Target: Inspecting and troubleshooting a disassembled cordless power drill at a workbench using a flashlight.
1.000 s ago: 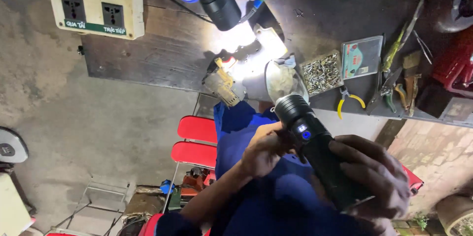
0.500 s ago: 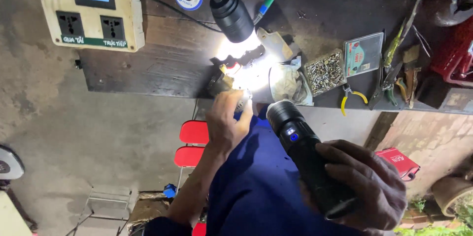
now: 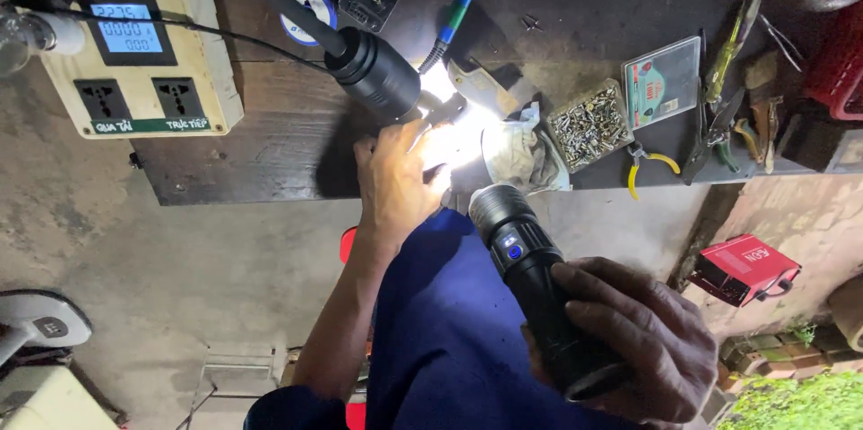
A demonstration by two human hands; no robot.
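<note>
Here, right hand: (image 3: 629, 340) wrapped around the rear of a black flashlight (image 3: 530, 282), fingers closed on its body.
Flashlight: off the workbench, held below its near edge, lens end pointing toward the bench, a small blue button on its side.
Left hand: (image 3: 395, 183) reaching to the near edge of the workbench (image 3: 270, 142), fingertips in the glare under the black lamp head (image 3: 378, 75); whether it grips anything, I cannot tell.
Nearby on the bench: crumpled cloth (image 3: 521, 156), tray of screws (image 3: 589, 124), yellow-handled pliers (image 3: 652, 165).
Left end: cream socket box (image 3: 135, 57) with a display.
</note>
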